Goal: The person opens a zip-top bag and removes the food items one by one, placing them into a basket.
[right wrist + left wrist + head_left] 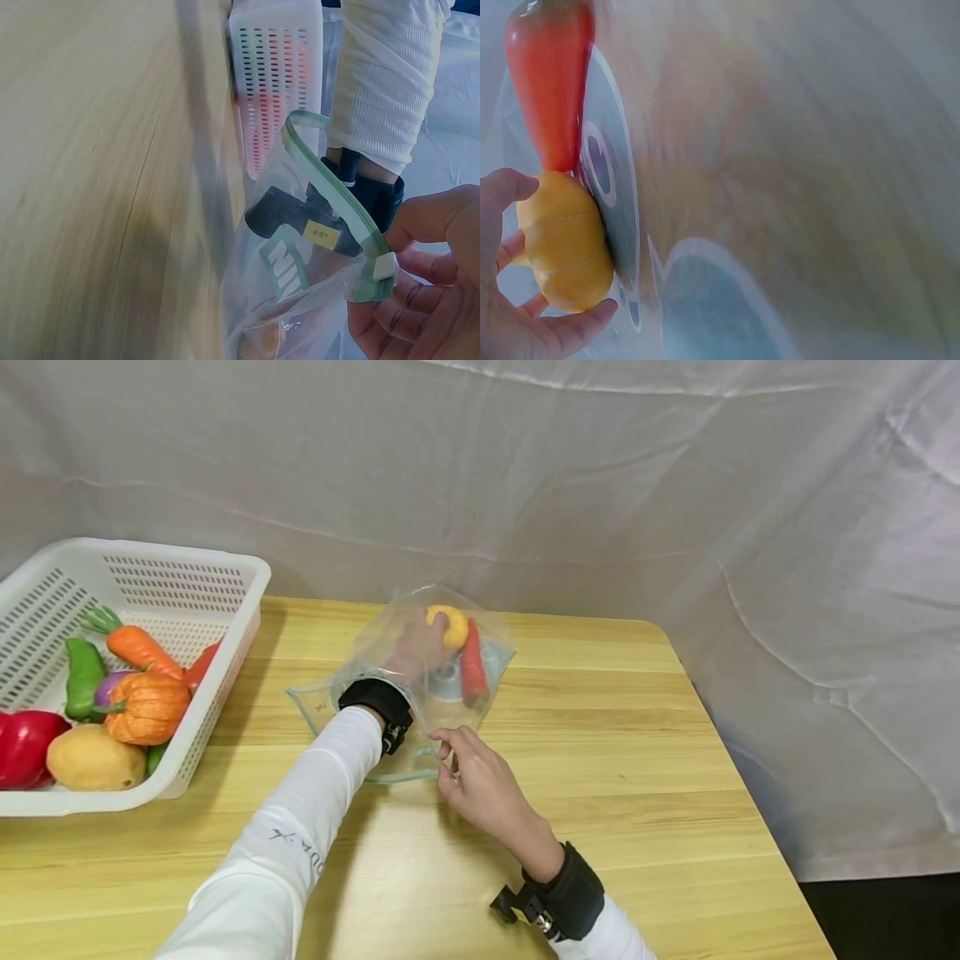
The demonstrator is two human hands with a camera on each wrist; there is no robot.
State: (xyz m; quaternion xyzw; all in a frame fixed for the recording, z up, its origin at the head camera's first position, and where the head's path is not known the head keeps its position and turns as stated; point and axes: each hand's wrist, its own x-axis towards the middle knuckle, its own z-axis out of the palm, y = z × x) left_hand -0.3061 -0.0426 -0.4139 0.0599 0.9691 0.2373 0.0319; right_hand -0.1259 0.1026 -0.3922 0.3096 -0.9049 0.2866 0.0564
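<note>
A clear zip bag (pixel 363 652) with a green-edged mouth lies on the table. My left hand (pixel 418 647) reaches through its mouth and, seen through the film, curls its fingers round a yellow lobed vegetable (pixel 566 240). Beside that, also inside, is a red tapered pepper (pixel 472 664), its narrow end against the yellow piece in the left wrist view. With thumb and fingers my right hand (pixel 483 781) pinches the near edge of the mouth, by the white slider (pixel 385 266). The green zip strip (pixel 330 184) arches round my left wrist.
At the left stands a white slotted basket (pixel 251 602) of vegetables: a carrot (pixel 142 647), a green pepper (pixel 84 677), an orange pumpkin (pixel 150 708), a potato (pixel 96 758) and a red bell pepper (pixel 30 747). A grey cloth (pixel 480 485) hangs behind the wooden table (pixel 622 752).
</note>
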